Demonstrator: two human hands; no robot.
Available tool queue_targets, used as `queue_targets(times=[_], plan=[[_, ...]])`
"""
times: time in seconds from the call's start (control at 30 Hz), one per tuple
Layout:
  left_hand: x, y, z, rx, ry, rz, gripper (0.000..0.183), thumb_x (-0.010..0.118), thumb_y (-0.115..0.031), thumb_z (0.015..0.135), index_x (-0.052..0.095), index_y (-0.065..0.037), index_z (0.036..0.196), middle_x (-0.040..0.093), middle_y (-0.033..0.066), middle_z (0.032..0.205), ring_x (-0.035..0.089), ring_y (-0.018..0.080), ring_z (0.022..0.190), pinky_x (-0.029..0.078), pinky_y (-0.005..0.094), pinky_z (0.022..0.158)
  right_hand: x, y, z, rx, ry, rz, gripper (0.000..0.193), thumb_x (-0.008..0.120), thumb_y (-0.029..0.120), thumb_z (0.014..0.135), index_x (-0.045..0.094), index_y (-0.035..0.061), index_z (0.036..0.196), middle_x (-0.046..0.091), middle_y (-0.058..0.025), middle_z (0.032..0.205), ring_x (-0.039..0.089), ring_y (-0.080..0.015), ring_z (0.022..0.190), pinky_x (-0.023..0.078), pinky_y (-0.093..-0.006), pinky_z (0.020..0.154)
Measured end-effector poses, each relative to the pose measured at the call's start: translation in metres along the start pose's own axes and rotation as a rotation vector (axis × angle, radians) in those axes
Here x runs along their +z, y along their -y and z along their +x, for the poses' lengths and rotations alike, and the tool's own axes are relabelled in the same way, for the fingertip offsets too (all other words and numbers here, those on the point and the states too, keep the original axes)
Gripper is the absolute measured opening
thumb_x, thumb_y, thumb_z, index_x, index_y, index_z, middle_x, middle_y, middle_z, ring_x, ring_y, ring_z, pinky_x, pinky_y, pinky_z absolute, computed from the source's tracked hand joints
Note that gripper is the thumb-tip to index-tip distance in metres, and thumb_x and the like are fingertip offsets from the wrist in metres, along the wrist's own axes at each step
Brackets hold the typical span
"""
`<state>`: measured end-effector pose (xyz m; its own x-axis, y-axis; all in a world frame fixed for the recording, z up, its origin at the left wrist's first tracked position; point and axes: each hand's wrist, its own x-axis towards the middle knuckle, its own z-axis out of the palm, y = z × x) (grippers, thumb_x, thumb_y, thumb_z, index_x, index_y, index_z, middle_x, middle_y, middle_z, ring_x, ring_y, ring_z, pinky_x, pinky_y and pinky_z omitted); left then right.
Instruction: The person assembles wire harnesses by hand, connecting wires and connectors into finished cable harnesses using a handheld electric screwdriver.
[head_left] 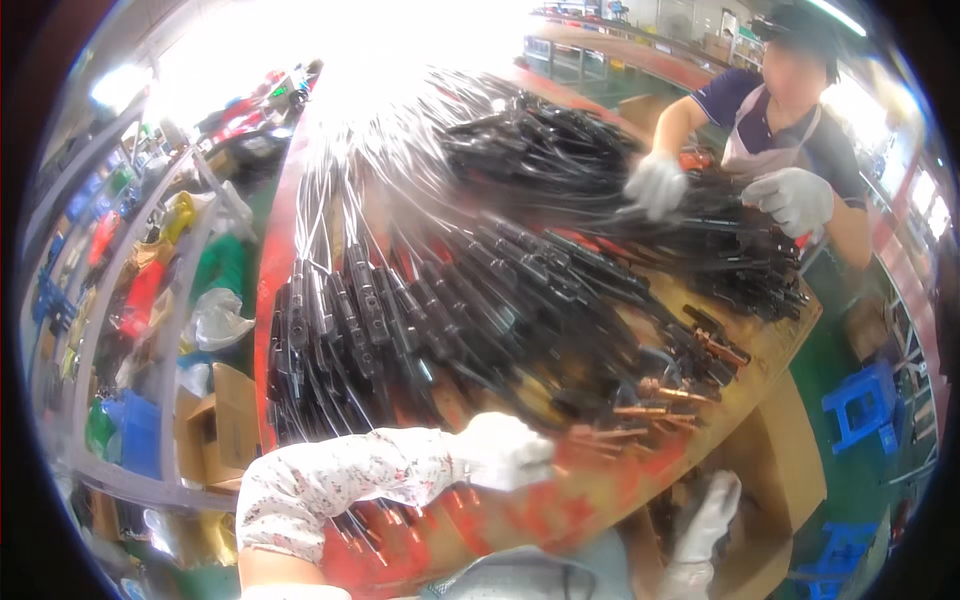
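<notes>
A thick spread of black cables with black tube-like housings (pixel 370 305) covers the table, fanning out from a bundle of pale, shiny wires (pixel 345 190). Bare copper-coloured ends (pixel 655 412) stick out toward the table's near right edge. My left hand (pixel 505 452), in a white glove below a flowered sleeve, is at the near edge of the cables; its fingers are blurred, and I cannot see whether they hold anything. Over a cardboard box beside the table, my right hand (pixel 712 510), also white-gloved, is smeared by motion, so its grip does not show.
A co-worker in white gloves (pixel 790 200) handles black cables at the table's far right. The red and yellow table edge (pixel 560 510) curves in front of me. An open cardboard box (pixel 790 450) and blue stools (pixel 862 405) stand right; a metal rack (pixel 105 300) with bags stands left.
</notes>
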<state>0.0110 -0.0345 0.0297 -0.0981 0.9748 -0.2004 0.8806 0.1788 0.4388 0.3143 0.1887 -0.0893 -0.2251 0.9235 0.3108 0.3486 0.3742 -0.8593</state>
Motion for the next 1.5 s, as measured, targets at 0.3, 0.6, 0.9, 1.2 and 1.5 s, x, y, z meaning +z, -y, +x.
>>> queue_targets(times=[0.3,0.6,0.9,1.2,1.5], plan=[[-0.014,0.005,-0.008,0.196,-0.162,-0.183,0.022,0.067,-0.023,0.096,0.073,-0.016,0.116,0.073,0.0090,0.098,0.072,0.0304,0.090,0.058,0.0418,0.078,0.048,0.142,-0.033,-0.551,0.704,-0.282,0.033,0.082,0.026,0.082,0.071,0.0158,0.112,0.064,-0.0094,0.091,0.067,-0.0309,0.076,0.054,-0.0427,0.064],[-0.018,0.004,-0.018,0.209,-0.247,-0.366,0.017,0.071,-0.011,0.094,0.076,-0.008,0.110,0.074,0.0103,0.083,0.075,0.0236,0.071,0.058,0.0347,0.065,0.069,0.167,-0.036,-0.530,0.794,-0.154,0.034,0.080,0.024,0.085,0.066,0.0147,0.114,0.063,-0.0078,0.098,0.067,-0.0294,0.080,0.054,-0.0413,0.067],[-0.026,0.002,-0.020,0.147,-0.052,-0.403,0.016,0.069,-0.013,0.096,0.076,-0.006,0.108,0.074,0.0086,0.076,0.071,0.0178,0.056,0.056,0.0319,0.055,0.076,0.160,-0.046,-0.485,0.799,-0.130,0.034,0.080,0.025,0.085,0.065,0.0141,0.113,0.062,-0.0078,0.097,0.067,-0.0307,0.081,0.054,-0.0421,0.068],[-0.029,0.002,-0.013,0.063,0.081,-0.325,0.018,0.062,-0.017,0.097,0.076,-0.009,0.089,0.072,0.0061,0.069,0.072,0.0161,0.057,0.056,0.0292,0.056,0.082,0.168,-0.026,-0.780,0.868,-0.204,0.026,0.078,0.021,0.082,0.064,0.0124,0.101,0.061,-0.0070,0.093,0.067,-0.0281,0.071,0.054,-0.0406,0.060],[-0.036,-0.002,-0.014,-0.268,0.340,-0.549,0.019,0.061,-0.018,0.097,0.077,-0.008,0.096,0.072,0.0077,0.071,0.073,0.0168,0.061,0.058,0.0310,0.062,0.098,0.155,-0.027,-0.848,0.917,-0.133,0.029,0.078,0.025,0.084,0.064,0.0118,0.106,0.062,-0.0058,0.094,0.068,-0.0268,0.069,0.054,-0.0382,0.057]])
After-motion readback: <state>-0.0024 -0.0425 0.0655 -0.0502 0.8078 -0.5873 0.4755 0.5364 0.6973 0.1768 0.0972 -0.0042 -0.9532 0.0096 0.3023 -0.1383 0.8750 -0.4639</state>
